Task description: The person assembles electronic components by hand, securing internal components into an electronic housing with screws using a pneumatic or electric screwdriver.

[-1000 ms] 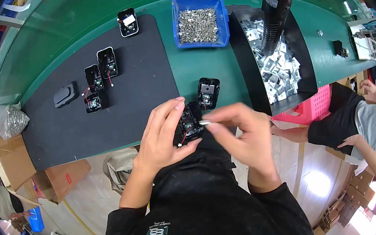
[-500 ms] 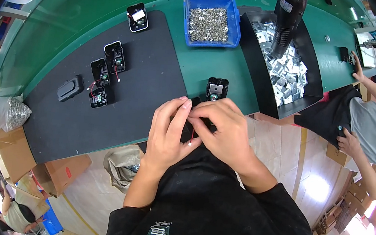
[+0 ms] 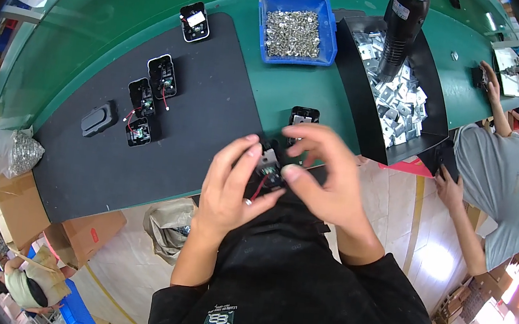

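The left hand (image 3: 226,187) clasps a black housing (image 3: 270,169), long axis pointing away from the body — just left of the right hand (image 3: 332,186), fingers parted, seemingly empty.

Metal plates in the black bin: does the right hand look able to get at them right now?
Probably yes: the right hand is open, and the metal plates lie exposed in the open-topped black bin; the black tool hides only some.

Black housing (image 3: 273,174), red wire (image 3: 259,191)

Held housing (image 3: 268,172) partly hidden, right grip (image 3: 329,181) blurred
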### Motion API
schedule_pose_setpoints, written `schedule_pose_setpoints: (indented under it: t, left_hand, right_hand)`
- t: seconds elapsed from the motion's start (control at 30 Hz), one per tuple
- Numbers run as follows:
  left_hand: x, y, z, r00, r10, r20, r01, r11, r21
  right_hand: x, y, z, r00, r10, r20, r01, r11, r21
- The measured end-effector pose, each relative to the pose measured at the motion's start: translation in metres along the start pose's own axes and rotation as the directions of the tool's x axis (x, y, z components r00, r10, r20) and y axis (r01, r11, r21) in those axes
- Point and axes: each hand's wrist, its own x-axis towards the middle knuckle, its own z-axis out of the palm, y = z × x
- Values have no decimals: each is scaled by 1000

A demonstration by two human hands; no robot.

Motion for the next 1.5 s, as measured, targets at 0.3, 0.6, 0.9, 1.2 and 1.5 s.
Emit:
schedule_pose_setpoints:
  t: [0.3,0.6,0.9,1.2,1.5]
  left_hand:
    - [12,-27,-8,943,-295,156,259,941,215]
    - [13,-24,-26,914,-339,223,281,925,256]
    - [-5,-54,-98,801,-403,-444,595,624,507]
    - [-29,-71,-80,683,-568,-459,722,433,540]
    - [-15,-76,-83,696,-620,-362,697,464,546]
  right_hand:
    - [5,6,-110,815,-135,-563,-4,971,-239]
    - [20,26,-142,946,140,-293,-323,510,-797]
    - [34,26,-148,913,356,-197,-320,332,-887]
    - [31,44,-160,907,396,-142,-326,446,-833]
    - [-21,1,-123,907,-234,-351,137,951,-279]
